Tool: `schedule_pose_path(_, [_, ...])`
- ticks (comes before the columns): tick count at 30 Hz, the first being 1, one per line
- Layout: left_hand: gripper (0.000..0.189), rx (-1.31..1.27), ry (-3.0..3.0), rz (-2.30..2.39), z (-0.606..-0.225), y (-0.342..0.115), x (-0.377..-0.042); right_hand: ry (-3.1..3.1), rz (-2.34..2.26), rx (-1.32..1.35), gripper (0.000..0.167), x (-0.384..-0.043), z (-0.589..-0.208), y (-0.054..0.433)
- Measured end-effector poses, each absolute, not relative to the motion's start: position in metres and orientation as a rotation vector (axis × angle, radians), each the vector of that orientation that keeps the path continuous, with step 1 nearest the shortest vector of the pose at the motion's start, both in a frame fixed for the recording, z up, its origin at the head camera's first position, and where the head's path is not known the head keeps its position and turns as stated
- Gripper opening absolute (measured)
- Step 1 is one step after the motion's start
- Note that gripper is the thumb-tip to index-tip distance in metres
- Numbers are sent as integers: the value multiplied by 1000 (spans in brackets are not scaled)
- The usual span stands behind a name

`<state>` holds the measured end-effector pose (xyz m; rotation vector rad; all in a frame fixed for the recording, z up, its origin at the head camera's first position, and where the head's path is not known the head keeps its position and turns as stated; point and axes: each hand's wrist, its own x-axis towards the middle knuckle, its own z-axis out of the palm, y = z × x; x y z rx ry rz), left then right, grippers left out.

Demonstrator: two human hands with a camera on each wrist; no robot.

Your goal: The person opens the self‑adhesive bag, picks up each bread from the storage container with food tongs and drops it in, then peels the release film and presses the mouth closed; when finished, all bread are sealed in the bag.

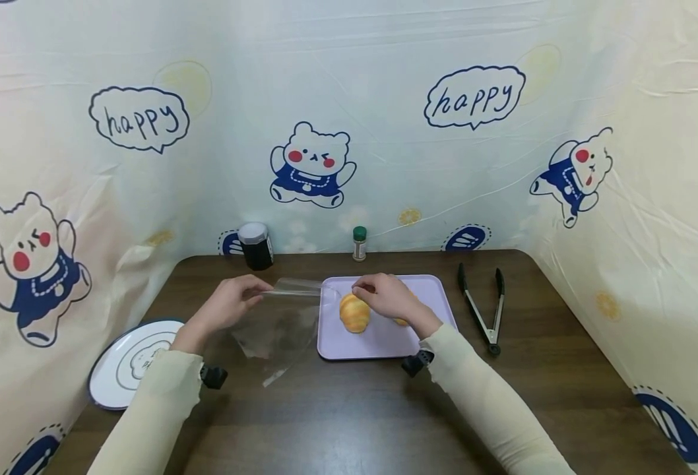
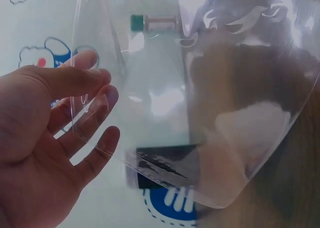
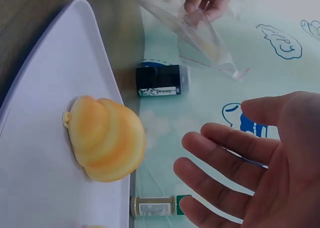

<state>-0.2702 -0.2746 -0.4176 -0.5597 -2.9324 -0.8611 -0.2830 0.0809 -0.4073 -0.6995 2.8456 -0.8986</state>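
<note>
A clear bag hangs just left of the centre of the head view, its top edge running rightward to the left side of a lilac tray. The left hand pinches it near its upper left end, between thumb and fingers. The right hand is above the tray, fingers loosely bent and holding nothing; in the right wrist view it is apart from both the bag and the nearer bread. That bread sits on the tray, right of the frame's centre, and a second bread shows only as a sliver below the right hand.

The work looks to be at an early stage: the bag is picked up, but no bread shows inside it — both pieces are on the tray. Whether the bag's mouth is parted, or its lower corner touches the table, I cannot tell.

Right of the tray lie tongs, spread and untouched, their black ends toward the top of the frame. Behind, at the table's far edge, stand a dark jar on the left and a small bottle near the middle — both upright with their lids on. A white plate is at lower left, partly behind the left arm. A printed curtain fills the upper frame.
</note>
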Motion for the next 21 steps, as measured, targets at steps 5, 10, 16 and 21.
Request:
schedule_pose_path(5, [27, -644, -2884, -859, -409, -259, -265, 2760, -996, -707, 37, -285, -407, 86])
schedule_pose_path(10, [27, -724, -2862, -872, -406, -245, -261, 2611, -1129, -686, 41, -285, -403, 84])
schedule_pose_path(16, [29, -775, -2858, -909, -404, -233, -259, 2481, -1196, -696, 38, -285, -400, 76])
schedule_pose_path(21, [31, -829, -2853, -936, -402, -229, -259, 2483, -1166, -727, 24, -286, -403, 70])
